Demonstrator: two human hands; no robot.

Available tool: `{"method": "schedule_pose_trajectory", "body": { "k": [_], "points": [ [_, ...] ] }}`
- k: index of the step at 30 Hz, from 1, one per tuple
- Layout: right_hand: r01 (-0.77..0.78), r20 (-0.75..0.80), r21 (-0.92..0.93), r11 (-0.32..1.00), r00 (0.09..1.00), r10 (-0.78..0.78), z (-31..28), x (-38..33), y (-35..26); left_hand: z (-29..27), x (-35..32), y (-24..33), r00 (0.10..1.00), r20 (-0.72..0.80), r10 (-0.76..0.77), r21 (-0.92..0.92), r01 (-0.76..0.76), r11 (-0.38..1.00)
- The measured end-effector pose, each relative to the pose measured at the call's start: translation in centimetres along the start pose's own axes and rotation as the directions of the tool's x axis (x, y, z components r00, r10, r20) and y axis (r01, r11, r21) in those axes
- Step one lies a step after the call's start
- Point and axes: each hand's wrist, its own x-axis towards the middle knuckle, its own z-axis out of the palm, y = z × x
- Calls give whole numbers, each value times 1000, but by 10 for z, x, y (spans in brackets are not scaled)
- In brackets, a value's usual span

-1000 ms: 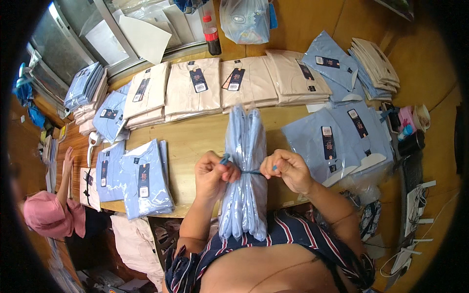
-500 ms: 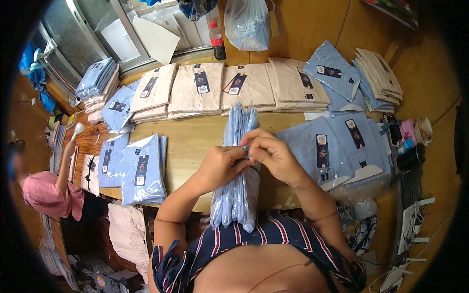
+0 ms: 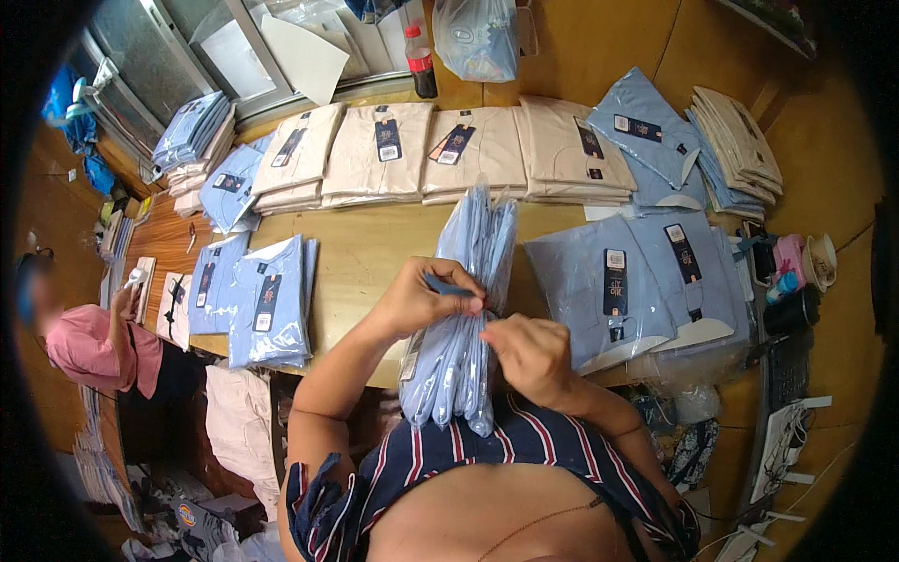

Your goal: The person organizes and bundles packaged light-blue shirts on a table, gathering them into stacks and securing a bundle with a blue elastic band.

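Note:
A bundle of light blue folded shirts in clear plastic bags stands on edge in front of me, its lower end against my striped top. Over its left side, my left hand is closed, thumb and fingers pinching a narrow dark blue strip. To the right, my right hand is also closed, its fingertips pinched at the middle of the bundle's upper edge. What those fingertips hold is too small to make out. The shirts are squeezed narrower between the hands.
Cream bagged shirts with dark tags line the table's far side. Blue bagged shirts lie left and right. A cola bottle stands behind. A person in pink works at the far left. A keyboard is at the right.
My hands have moved apart from their meeting point over the bundle, the right one down and toward me. The bundle's far end has tilted right. The person in pink has lowered an arm.

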Motion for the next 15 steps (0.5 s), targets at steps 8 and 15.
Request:
{"method": "schedule_pose_trajectory", "body": {
  "k": [8, 15],
  "points": [
    [-382, 242, 550, 743, 924, 296, -6, 31, 39, 18, 0, 26, 816, 453, 359, 732, -571, 373],
    [-101, 195, 512, 853, 981, -1, 8, 44, 63, 12, -1, 22, 606, 681, 410, 732, -583, -353]
  ]
}}
